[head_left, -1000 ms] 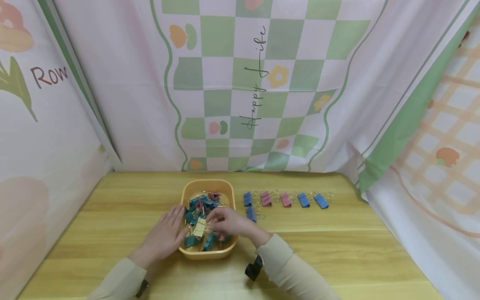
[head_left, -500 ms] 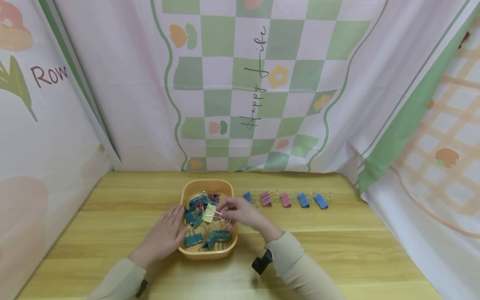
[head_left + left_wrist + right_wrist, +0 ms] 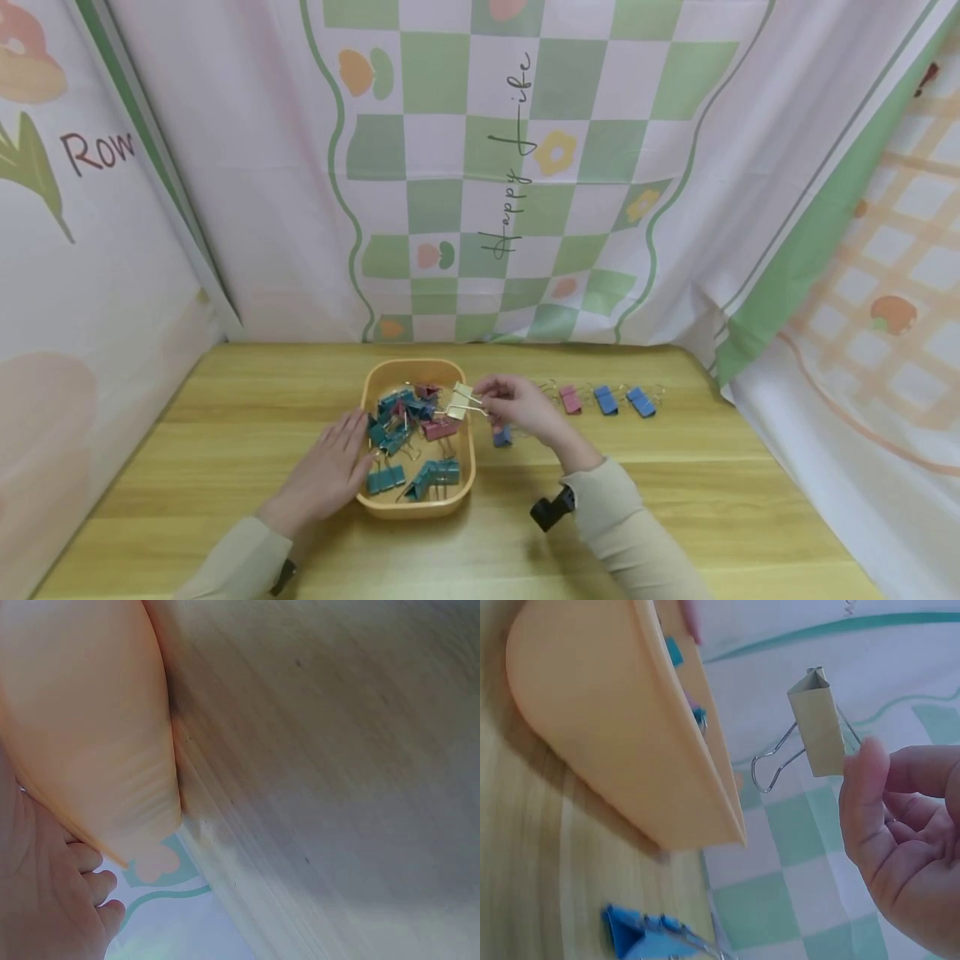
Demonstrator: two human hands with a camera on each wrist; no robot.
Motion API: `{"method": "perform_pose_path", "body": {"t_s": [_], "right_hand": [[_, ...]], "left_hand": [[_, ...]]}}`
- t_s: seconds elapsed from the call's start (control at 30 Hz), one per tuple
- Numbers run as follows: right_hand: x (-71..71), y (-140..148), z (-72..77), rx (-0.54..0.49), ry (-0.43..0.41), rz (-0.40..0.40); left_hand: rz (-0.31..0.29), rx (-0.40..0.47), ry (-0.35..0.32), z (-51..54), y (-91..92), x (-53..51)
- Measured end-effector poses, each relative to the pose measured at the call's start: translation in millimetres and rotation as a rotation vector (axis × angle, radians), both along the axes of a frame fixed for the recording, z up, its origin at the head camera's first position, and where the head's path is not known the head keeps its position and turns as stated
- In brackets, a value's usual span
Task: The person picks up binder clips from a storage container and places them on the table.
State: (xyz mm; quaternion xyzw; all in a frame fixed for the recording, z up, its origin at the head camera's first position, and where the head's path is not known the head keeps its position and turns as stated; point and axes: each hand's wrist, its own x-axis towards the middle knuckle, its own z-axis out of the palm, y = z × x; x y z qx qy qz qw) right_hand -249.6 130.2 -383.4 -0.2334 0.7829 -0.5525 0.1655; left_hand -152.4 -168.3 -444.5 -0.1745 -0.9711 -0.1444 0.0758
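My right hand (image 3: 528, 417) pinches a pale yellow binder clip (image 3: 460, 401) by a wire handle, above the right rim of an orange tray (image 3: 420, 508). In the right wrist view, thumb and fingers meet at one handle of the clip (image 3: 816, 724), while its other handle sticks out freely. My left hand (image 3: 330, 467) rests against the tray's left rim with fingers extended. Teal binder clips (image 3: 386, 478) and a pink binder clip (image 3: 439, 428) lie jumbled inside the tray, along with a few darker ones.
To the right of the tray, a pink binder clip (image 3: 571, 400) and blue binder clips (image 3: 606, 400) form a row on the wooden table (image 3: 675, 508). A blue clip (image 3: 502, 436) lies below the row; my right hand hides others. Printed curtains (image 3: 285, 208) enclose the table.
The yellow clip has risen from the pile and moved right to the tray's rim in my right hand. Clips beneath it shifted, baring some tray floor. My left hand has stayed put.
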Motion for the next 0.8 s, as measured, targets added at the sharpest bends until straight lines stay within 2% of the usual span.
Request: {"method": "perform_pose_path", "body": {"t_s": [0.23,0.4,0.6,0.8], "right_hand": [[-3.7,22,1.0,0.03,0.02,-0.066],[-8.9,38,-5.7,0.051,0.025,-0.123],[-10.1,57,-8.1,0.065,0.009,-0.132],[-13.5,71,-11.3,0.096,0.002,-0.181]], "left_hand": [[0.002,-0.01,0.001,-1.1,-0.7,-0.7],[0.01,-0.012,-0.014,-3.0,-1.1,-1.8],[0.005,-0.017,-0.008,-3.4,-1.4,-2.1],[0.003,-0.011,-0.007,-2.5,-1.3,-1.6]]}}
